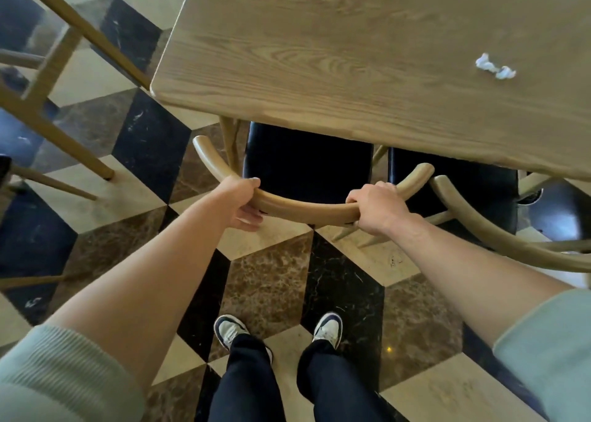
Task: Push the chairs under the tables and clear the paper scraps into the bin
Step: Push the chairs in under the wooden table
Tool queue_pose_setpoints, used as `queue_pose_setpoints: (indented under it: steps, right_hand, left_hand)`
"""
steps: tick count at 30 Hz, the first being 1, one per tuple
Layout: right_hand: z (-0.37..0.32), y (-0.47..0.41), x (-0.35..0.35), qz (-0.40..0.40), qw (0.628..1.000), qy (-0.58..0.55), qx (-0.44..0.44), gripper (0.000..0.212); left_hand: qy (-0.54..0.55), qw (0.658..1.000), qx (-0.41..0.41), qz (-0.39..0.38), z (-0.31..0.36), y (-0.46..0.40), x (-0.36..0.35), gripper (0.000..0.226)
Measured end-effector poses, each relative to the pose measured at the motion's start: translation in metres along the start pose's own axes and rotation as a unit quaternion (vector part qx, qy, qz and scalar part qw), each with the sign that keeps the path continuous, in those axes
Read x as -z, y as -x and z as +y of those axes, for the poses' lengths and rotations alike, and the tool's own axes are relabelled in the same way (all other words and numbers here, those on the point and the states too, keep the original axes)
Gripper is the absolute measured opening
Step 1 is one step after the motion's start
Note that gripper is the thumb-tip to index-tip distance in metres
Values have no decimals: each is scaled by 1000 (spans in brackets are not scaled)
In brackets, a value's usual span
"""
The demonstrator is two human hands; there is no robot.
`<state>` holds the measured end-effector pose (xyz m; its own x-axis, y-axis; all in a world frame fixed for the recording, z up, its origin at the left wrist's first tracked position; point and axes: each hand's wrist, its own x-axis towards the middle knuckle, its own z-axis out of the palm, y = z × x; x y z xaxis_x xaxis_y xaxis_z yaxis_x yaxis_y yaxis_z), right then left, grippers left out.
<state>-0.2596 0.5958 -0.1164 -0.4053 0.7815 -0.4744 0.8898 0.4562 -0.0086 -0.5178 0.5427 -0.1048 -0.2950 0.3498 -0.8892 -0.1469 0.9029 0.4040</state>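
Observation:
A wooden chair with a curved backrest (303, 207) and a black seat (307, 159) stands at the near edge of a light wooden table (319, 53). Most of the seat is tucked under the tabletop. My left hand (243, 200) grips the left part of the curved backrest. My right hand (374, 207) grips its right part. A crumpled white paper scrap (494, 66) lies on the tabletop at the right.
A second chair with a black seat (463, 178) and a curved back (499, 229) stands close on the right. Legs of another table or chair (64, 101) cross the upper left. The floor is patterned marble tile (271, 277). My feet (278, 332) stand just behind the chair.

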Motion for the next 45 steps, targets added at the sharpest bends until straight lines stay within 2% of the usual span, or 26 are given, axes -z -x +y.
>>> queue_pose_setpoints:
  steps: [2, 4, 6, 9, 13, 19, 21, 27, 31, 35, 38, 41, 45]
  right_hand:
    - [-14, 4, 14, -44, 996, -70, 31, 54]
    - [-46, 6, 34, -76, 981, -163, 69, 64]
    - [-89, 2, 56, -48, 975, -193, 103, 59]
    - [-171, -15, 86, 4, 977, -169, 133, 43]
    - [-312, -42, 120, 11, 972, -140, 188, 37]
    - [-500, -65, 150, -15, 948, -136, 289, 32]
    - [-565, -72, 156, -30, 936, -131, 326, 31]
    - [-753, -110, 165, -50, 909, -111, 397, 24]
    - [-877, -158, 174, -72, 889, -93, 443, 31]
    - [-1003, -235, 189, -86, 882, -87, 455, 30]
    - [-1065, -271, 194, -98, 887, -96, 441, 31]
    - [-1124, -281, 198, -138, 889, -91, 427, 31]
    - [-1209, -291, 193, -187, 879, -87, 431, 33]
  left_hand:
    - [-51, 999, -20, 3, -6, 6, 14, 43]
    - [-66, 997, -37, 13, -12, 10, 35, 44]
    - [-51, 998, -34, 15, -17, 14, 64, 44]
    - [-38, 998, -43, 11, -26, 20, 127, 43]
    - [-6, 995, -69, 72, -57, 27, 244, 42]
    - [58, 984, -72, 151, -116, 41, 416, 38]
    - [57, 977, -57, 196, -136, 44, 474, 29]
    - [144, 955, -19, 258, -174, 36, 641, 22]
    - [118, 945, -10, 305, -176, 2, 768, 18]
    - [73, 930, -2, 361, -150, -49, 907, 19]
    - [42, 921, -11, 388, -127, -76, 985, 25]
    - [-8, 920, -30, 392, -114, -90, 1044, 21]
    - [-137, 905, -56, 398, -99, -123, 1134, 22]
